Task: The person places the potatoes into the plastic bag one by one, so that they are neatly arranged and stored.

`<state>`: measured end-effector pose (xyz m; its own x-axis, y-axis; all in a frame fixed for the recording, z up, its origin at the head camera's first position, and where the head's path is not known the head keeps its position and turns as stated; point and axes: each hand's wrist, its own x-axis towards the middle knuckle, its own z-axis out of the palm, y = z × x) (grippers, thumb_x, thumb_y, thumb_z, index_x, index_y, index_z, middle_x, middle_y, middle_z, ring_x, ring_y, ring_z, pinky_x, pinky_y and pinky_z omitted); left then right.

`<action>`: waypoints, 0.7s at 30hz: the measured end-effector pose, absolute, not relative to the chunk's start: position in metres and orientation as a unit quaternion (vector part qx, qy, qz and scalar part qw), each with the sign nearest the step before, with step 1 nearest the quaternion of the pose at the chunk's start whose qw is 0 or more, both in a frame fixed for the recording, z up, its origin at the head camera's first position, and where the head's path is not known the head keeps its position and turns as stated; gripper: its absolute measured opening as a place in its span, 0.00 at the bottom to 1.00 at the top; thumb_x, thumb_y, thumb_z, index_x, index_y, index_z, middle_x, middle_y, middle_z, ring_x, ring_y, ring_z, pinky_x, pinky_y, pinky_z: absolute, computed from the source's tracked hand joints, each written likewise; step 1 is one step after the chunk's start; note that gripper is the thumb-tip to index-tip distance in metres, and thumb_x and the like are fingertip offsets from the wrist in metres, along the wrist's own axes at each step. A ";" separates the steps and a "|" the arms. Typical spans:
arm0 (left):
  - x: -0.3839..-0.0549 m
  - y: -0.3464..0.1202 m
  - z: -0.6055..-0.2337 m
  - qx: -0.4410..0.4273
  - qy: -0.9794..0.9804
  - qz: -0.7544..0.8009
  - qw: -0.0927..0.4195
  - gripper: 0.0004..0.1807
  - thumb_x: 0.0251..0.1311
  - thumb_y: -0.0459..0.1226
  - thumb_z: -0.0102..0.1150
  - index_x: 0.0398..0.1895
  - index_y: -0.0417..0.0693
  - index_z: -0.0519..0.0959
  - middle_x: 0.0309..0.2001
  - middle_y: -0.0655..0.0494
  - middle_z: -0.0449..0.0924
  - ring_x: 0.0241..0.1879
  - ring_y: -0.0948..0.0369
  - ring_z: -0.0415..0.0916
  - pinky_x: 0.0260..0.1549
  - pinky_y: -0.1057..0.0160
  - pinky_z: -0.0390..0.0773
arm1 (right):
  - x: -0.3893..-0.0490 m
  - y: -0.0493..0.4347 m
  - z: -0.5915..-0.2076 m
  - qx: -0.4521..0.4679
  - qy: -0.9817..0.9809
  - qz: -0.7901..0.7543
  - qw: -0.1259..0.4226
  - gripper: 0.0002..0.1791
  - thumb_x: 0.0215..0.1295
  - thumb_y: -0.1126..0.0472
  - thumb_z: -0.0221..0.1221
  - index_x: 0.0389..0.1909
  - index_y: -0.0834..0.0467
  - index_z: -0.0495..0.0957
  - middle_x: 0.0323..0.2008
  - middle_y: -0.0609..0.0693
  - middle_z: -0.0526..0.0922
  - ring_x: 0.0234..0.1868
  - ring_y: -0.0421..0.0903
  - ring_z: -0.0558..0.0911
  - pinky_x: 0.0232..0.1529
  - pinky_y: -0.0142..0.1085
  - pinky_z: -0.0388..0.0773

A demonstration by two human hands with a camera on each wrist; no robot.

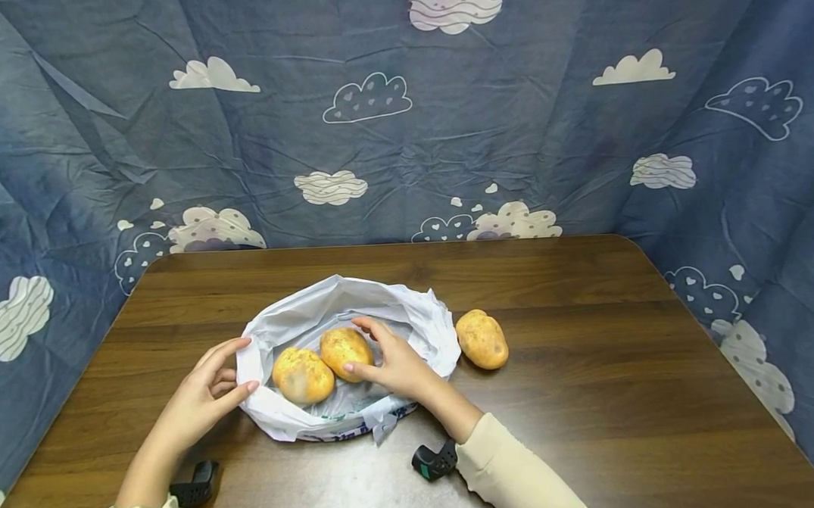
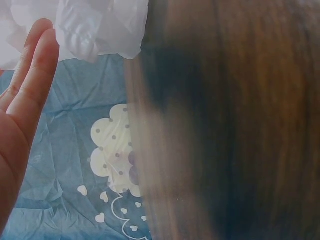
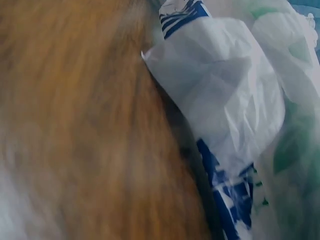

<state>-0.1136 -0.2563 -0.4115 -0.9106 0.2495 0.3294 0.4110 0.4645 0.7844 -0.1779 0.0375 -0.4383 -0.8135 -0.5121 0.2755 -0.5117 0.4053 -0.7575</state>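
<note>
1. White plastic bag (image 1: 340, 289), 1: lower centre of the frame, mouth spread upward; printed side faces the near edge.
2. Left potato (image 1: 303, 376), 1: inside the bag, beside the next item.
3. Middle potato (image 1: 346, 353), 1: inside the bag, under the right hand (image 1: 400, 366); fingers curve round it, thumb on the near side. Firmness of grip cannot be told.
4. Left hand (image 1: 201, 388), 1: holds the bag's left rim, thumb and index finger set apart along it.
5. Step in hand, as judged: handling the middle potato while the rim is steadied. Any lift would call for a secure grip and clearance over the crumpled rim.
6. Outer potato (image 1: 482, 339), 1: right of the bag, on the brown table (image 1: 630, 365).
7. Backdrop (image 1: 375, 153), 1: blue, cloud-patterned, upper frame.
8. Obstacles: the bag's loose walls.
</note>
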 end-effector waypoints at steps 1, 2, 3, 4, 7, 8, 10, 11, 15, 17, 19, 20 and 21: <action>-0.114 -0.256 -0.411 -0.194 -0.851 -0.480 0.084 0.33 0.49 0.24 0.61 0.60 0.37 0.62 0.57 0.43 0.60 0.33 0.66 0.75 0.35 0.77 0.74 | -0.178 0.039 -0.437 -0.309 0.834 -0.457 -0.005 0.37 0.54 0.50 0.62 0.62 0.58 0.60 0.59 0.51 0.66 0.58 0.47 0.66 0.57 0.39 0.63; -0.114 -0.256 -0.411 -0.195 -0.851 -0.481 0.084 0.33 0.49 0.24 0.61 0.60 0.37 0.62 0.57 0.43 0.60 0.33 0.66 0.75 0.35 0.76 0.74 | -0.178 0.040 -0.436 -0.314 0.831 -0.460 -0.012 0.36 0.54 0.51 0.62 0.62 0.58 0.60 0.59 0.51 0.66 0.58 0.47 0.66 0.57 0.38 0.63; -0.114 -0.256 -0.411 -0.195 -0.851 -0.481 0.084 0.33 0.48 0.23 0.61 0.60 0.37 0.62 0.57 0.43 0.60 0.33 0.66 0.75 0.35 0.76 0.74 | -0.178 0.041 -0.435 -0.322 0.825 -0.465 -0.021 0.36 0.54 0.52 0.62 0.62 0.59 0.60 0.58 0.51 0.66 0.57 0.48 0.67 0.57 0.38 0.64; -0.114 -0.256 -0.411 -0.195 -0.851 -0.481 0.085 0.33 0.48 0.23 0.61 0.60 0.37 0.62 0.57 0.43 0.60 0.33 0.66 0.75 0.34 0.76 0.74 | -0.178 0.043 -0.434 -0.330 0.818 -0.470 -0.030 0.35 0.54 0.54 0.62 0.61 0.60 0.61 0.58 0.52 0.67 0.57 0.49 0.67 0.57 0.38 0.64; -0.113 -0.256 -0.412 -0.196 -0.851 -0.480 0.086 0.33 0.48 0.23 0.61 0.60 0.37 0.62 0.57 0.43 0.61 0.32 0.66 0.75 0.34 0.76 0.74 | -0.177 0.047 -0.430 -0.347 0.804 -0.480 -0.055 0.34 0.54 0.56 0.63 0.60 0.60 0.61 0.57 0.52 0.68 0.55 0.51 0.69 0.57 0.37 0.64; -0.113 -0.256 -0.412 -0.196 -0.851 -0.479 0.087 0.33 0.48 0.23 0.61 0.60 0.37 0.62 0.57 0.43 0.61 0.32 0.66 0.75 0.34 0.76 0.74 | -0.177 0.049 -0.429 -0.352 0.799 -0.483 -0.061 0.34 0.54 0.57 0.63 0.60 0.60 0.61 0.57 0.52 0.68 0.55 0.51 0.69 0.57 0.37 0.64; -0.113 -0.256 -0.412 -0.196 -0.851 -0.479 0.087 0.33 0.48 0.23 0.61 0.60 0.37 0.63 0.57 0.43 0.61 0.32 0.66 0.75 0.34 0.76 0.74 | -0.176 0.052 -0.426 -0.357 0.791 -0.492 -0.074 0.33 0.54 0.59 0.63 0.60 0.60 0.62 0.57 0.53 0.68 0.55 0.51 0.69 0.57 0.36 0.63; -0.113 -0.256 -0.412 -0.195 -0.851 -0.479 0.088 0.33 0.48 0.23 0.61 0.60 0.37 0.63 0.57 0.43 0.61 0.32 0.66 0.75 0.34 0.76 0.74 | -0.175 0.055 -0.424 -0.356 0.788 -0.496 -0.080 0.33 0.53 0.60 0.63 0.60 0.60 0.62 0.57 0.54 0.68 0.55 0.50 0.69 0.58 0.35 0.63; -0.113 -0.256 -0.411 -0.195 -0.851 -0.479 0.087 0.33 0.48 0.23 0.61 0.60 0.37 0.63 0.57 0.43 0.61 0.32 0.66 0.74 0.35 0.76 0.74 | -0.168 0.064 -0.410 -0.359 0.772 -0.514 -0.107 0.33 0.51 0.68 0.64 0.58 0.66 0.62 0.55 0.60 0.68 0.55 0.54 0.69 0.58 0.38 0.63; -0.113 -0.256 -0.411 -0.195 -0.852 -0.479 0.087 0.33 0.48 0.24 0.61 0.60 0.37 0.62 0.57 0.43 0.61 0.33 0.66 0.74 0.35 0.77 0.74 | -0.163 0.069 -0.399 -0.361 0.765 -0.519 -0.119 0.32 0.49 0.71 0.64 0.56 0.70 0.62 0.54 0.64 0.68 0.54 0.57 0.69 0.57 0.41 0.64; -0.113 -0.256 -0.412 -0.195 -0.851 -0.480 0.087 0.33 0.48 0.23 0.61 0.60 0.37 0.62 0.57 0.43 0.61 0.33 0.66 0.75 0.35 0.77 0.73 | -0.159 0.073 -0.390 -0.365 0.759 -0.523 -0.128 0.32 0.48 0.73 0.63 0.55 0.73 0.61 0.54 0.66 0.68 0.54 0.59 0.69 0.57 0.43 0.64; -0.113 -0.256 -0.412 -0.195 -0.851 -0.480 0.088 0.33 0.48 0.23 0.61 0.60 0.37 0.62 0.57 0.43 0.61 0.33 0.67 0.75 0.35 0.77 0.73 | -0.157 0.075 -0.386 -0.366 0.757 -0.526 -0.131 0.32 0.47 0.75 0.63 0.55 0.74 0.61 0.53 0.67 0.68 0.54 0.60 0.68 0.57 0.44 0.64; -0.113 -0.256 -0.412 -0.195 -0.851 -0.480 0.088 0.33 0.48 0.23 0.61 0.60 0.37 0.62 0.57 0.43 0.61 0.33 0.67 0.75 0.35 0.77 0.73 | -0.156 0.077 -0.385 -0.365 0.756 -0.527 -0.133 0.33 0.47 0.75 0.63 0.55 0.74 0.60 0.53 0.67 0.68 0.54 0.60 0.68 0.57 0.45 0.64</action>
